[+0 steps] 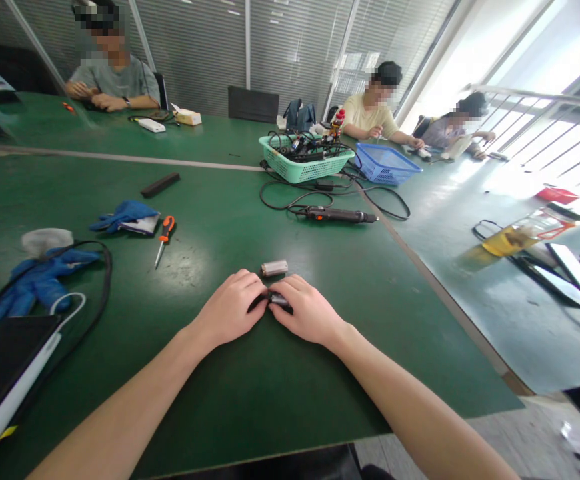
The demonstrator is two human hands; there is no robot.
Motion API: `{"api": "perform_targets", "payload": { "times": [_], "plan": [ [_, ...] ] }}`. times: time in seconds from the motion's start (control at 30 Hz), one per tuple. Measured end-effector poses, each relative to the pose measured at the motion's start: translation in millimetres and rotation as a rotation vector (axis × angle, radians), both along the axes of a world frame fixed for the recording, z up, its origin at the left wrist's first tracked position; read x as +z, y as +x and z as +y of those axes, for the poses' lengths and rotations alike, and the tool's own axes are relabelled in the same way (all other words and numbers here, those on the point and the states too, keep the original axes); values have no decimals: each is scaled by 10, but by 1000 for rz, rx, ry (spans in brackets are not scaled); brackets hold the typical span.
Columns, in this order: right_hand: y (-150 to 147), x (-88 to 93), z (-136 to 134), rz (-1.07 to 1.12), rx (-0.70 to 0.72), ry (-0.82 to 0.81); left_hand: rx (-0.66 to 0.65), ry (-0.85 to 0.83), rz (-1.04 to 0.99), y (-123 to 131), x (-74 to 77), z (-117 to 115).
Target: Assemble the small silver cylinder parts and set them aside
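Note:
My left hand (237, 303) and my right hand (305, 308) meet low over the green table, fingers curled toward each other. Between them is a small dark cylindrical part (281, 300) with a greyish shine. Thumbs and fingers of both hands close on it from either side, covering much of it, so its exact kind does not show. Just beyond the fingertips a short silver metal cylinder (274, 268) lies on its side, apart from both hands.
An orange-handled screwdriver (166, 233), blue gloves (45, 280) and a dark bar (161, 185) lie left. Ahead are a corded electric screwdriver (340, 215), a green basket (300, 170) of cables and a blue basket (387, 167). A tablet-like device (10, 373) sits near left. Several people sit around.

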State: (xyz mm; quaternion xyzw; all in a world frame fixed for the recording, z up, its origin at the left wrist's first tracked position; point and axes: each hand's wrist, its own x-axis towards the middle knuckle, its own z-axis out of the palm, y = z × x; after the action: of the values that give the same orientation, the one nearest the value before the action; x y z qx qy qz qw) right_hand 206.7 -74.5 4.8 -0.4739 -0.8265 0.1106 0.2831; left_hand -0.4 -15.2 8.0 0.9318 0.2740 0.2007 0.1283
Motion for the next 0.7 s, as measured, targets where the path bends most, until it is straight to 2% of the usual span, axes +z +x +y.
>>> {"api": "perform_targets", "payload": {
  "times": [0.7],
  "plan": [
    [-2, -9, -2, 25, 12, 11, -2, -12, 11, -7, -2, 8]
  ]
}}
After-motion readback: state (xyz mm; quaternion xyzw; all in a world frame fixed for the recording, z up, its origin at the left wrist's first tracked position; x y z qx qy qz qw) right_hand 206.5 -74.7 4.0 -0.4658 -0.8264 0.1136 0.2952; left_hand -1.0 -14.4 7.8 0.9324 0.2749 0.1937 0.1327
